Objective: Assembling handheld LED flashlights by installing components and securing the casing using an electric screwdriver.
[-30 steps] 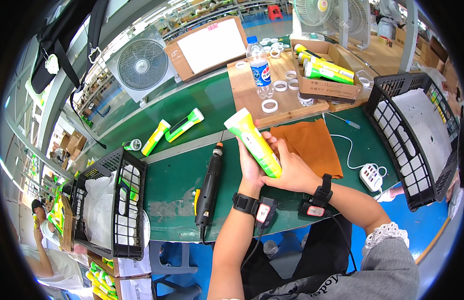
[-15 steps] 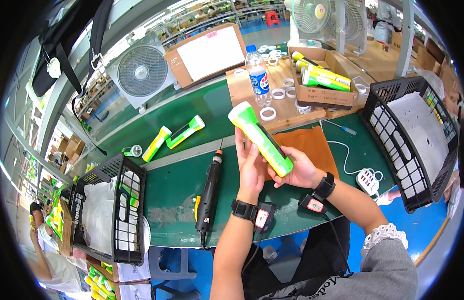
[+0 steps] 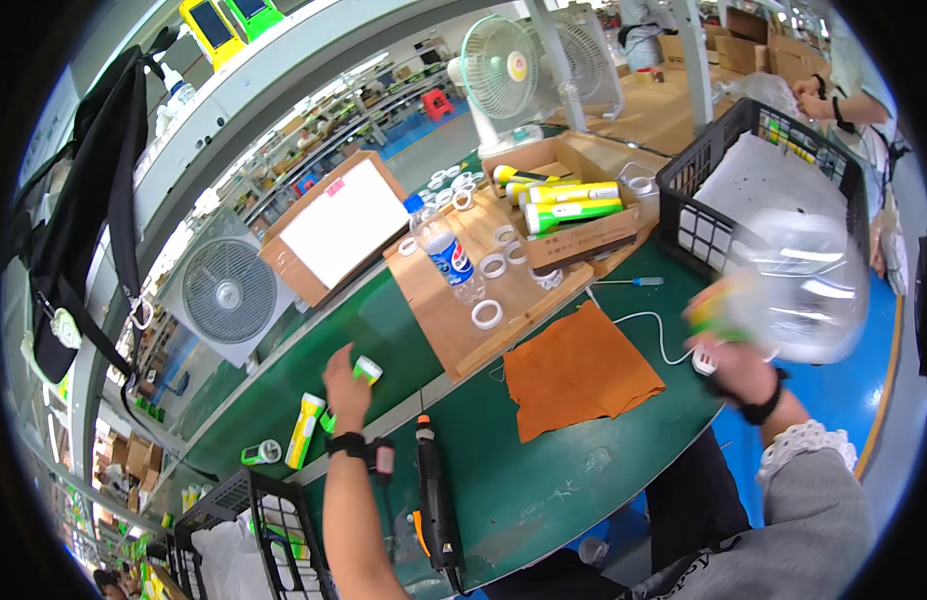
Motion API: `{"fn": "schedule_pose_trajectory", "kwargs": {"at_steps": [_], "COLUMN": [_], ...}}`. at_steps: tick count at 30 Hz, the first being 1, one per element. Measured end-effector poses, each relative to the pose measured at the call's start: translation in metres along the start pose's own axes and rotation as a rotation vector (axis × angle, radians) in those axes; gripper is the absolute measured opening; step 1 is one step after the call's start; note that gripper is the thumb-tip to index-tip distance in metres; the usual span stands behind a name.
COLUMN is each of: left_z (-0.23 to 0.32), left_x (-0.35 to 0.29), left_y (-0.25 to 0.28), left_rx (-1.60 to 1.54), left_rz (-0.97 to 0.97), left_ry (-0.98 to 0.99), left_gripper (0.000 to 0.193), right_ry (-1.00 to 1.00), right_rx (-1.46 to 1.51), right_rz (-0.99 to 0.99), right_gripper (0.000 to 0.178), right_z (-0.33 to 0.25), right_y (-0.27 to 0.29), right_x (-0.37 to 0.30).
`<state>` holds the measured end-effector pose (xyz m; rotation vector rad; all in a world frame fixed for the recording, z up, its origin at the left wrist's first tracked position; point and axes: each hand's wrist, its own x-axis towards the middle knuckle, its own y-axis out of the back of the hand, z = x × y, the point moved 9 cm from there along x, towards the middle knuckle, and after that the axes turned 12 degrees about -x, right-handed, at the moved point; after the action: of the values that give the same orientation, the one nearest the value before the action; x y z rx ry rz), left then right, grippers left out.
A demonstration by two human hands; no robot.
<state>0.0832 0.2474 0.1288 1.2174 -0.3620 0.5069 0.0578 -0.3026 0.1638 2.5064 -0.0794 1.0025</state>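
My left hand reaches over a white, green and yellow flashlight on the green surface at the left. Its fingers look stretched out, and part of the flashlight is hidden behind the hand. Close by lie a yellow-green flashlight and another flashlight showing its lens end. At the right, my right hand is smeared by motion, closed around a green and yellow flashlight, also blurred. A blurred, clear plastic piece is beside it, in front of the black crate.
An orange cloth and a black electric screwdriver lie on the green table. Beyond are a bottle, white rings, a carton of flashlights and a small screwdriver. Another crate stands lower left; another person's hands show far right.
Both hands held one flashlight at the middle before. My left hand has let go and moved left to the flashlights; my right has swung right with the flashlight. The view has shifted.
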Motion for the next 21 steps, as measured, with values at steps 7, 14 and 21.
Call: {"fn": "schedule_pose_trajectory", "kwargs": {"at_steps": [7, 14, 21], "left_z": [-0.104, -0.027, 0.125], "left_x": [-0.046, -0.021, -0.006], "left_y": [-0.02, 0.006, 0.002], "left_rx": [0.272, -0.11, -1.638], "left_rz": [-0.265, -0.017, -0.03], "left_ry": [0.528, 0.452, 0.534], "left_gripper": [0.067, 0.054, 0.042], "right_ry": [-0.312, -0.242, 0.146], "right_rx": [-1.247, -1.026, -1.172], "right_rz": [-0.048, -0.634, -0.241], "right_gripper": [0.044, 0.026, 0.033], "right_z": [0.039, 0.129, 0.011], "right_y": [0.164, 0.176, 0.136], "right_x": [0.027, 0.009, 0.007]}}
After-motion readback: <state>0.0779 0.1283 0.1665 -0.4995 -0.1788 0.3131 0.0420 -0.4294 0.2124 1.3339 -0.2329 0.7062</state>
